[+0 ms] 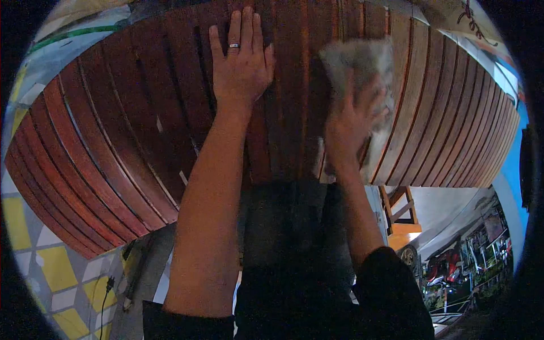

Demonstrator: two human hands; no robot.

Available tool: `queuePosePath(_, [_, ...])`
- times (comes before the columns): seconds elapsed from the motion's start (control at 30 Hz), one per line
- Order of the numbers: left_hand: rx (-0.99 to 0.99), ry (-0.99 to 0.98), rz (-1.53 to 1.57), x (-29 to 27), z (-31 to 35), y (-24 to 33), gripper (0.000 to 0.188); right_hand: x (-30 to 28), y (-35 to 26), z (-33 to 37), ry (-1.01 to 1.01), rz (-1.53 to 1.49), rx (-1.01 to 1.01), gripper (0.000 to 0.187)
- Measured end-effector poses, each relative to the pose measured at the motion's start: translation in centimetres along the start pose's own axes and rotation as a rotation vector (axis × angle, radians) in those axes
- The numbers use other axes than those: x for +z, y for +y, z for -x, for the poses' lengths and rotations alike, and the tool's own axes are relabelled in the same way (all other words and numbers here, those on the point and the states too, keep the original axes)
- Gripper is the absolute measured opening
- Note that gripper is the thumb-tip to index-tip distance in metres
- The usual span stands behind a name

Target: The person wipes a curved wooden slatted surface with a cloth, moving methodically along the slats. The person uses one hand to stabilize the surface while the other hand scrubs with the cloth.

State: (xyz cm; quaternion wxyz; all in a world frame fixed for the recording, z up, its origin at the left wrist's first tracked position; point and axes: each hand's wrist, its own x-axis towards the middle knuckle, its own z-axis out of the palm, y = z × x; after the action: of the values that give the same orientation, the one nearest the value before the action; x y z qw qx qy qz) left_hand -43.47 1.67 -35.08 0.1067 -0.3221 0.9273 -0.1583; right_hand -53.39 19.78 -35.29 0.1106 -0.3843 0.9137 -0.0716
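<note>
A broad panel of wooden slats (141,107) lies across the view in front of me, its slats running away from me with narrow gaps between. My left hand (242,62) rests flat on the dark reddish-brown slats, fingers stretched out, a ring on one of them. Under my right hand (352,122) is a pale grey cloth (362,59), pressed against the slats right of the middle. Both the hand and the cloth are smeared by motion, and the exact grip is hard to see. Slats to the right of the cloth look paler and drier than those on the left.
A small wooden stool or frame (401,212) stands below the panel's right part. A cord with a black plug (109,286) hangs at lower left, over a yellow, grey and white patterned surface (59,269). Cluttered items, one red (445,266), lie at lower right.
</note>
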Motion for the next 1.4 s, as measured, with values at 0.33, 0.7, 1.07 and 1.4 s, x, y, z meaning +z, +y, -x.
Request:
queuePosePath(0.33, [-0.004, 0.088, 0.095, 0.8, -0.1, -0.4, 0.059, 0.8, 3.5, 11.4, -0.327, -0.020, -0.218, 0.055])
queuePosePath(0.7, [0.023, 0.022, 0.105, -0.9, 0.0, -0.1, 0.058, 2.6, 0.6, 15.8, -0.338, -0.196, -0.503, 0.046])
queuePosePath(1.07, [0.030, -0.009, 0.011, -0.6, -0.1, -0.1, 0.058, 2.1, -4.2, 6.6, -0.150, -0.141, -0.379, 0.051])
queuePosePath(1.4, [0.016, 0.002, 0.049, -0.6, 0.0, -0.2, 0.058, -1.2, 4.8, 8.9, -0.126, -0.106, -0.142, 0.054])
